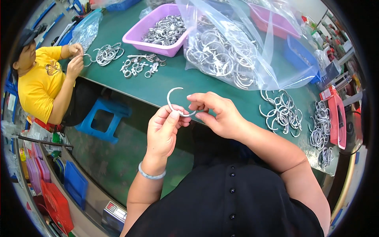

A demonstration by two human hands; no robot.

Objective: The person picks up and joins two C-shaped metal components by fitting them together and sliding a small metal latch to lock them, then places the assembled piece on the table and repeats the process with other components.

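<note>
A C-shaped silver metal ring (169,96) is held up in front of me, just past the table's front edge. The thumb and fingers of my left hand (162,132) pinch its lower curve, and a small pale piece shows at the fingertips. My right hand (223,114) is closed with thumb and forefinger at the ring's right-hand end. Whether that end joins another part is hidden by the fingers. To the right of my right hand lies a loose heap of similar curved rings (282,110). Small metal clasps (138,66) are scattered farther off, to the left.
On the green table (138,90) stand a purple basket (158,48) of small metal parts, a clear bag (225,55) of rings and a blue tray (302,59). More rings (320,126) lie far right. A co-worker (39,83) in yellow handles rings at the left, near a blue stool (103,118).
</note>
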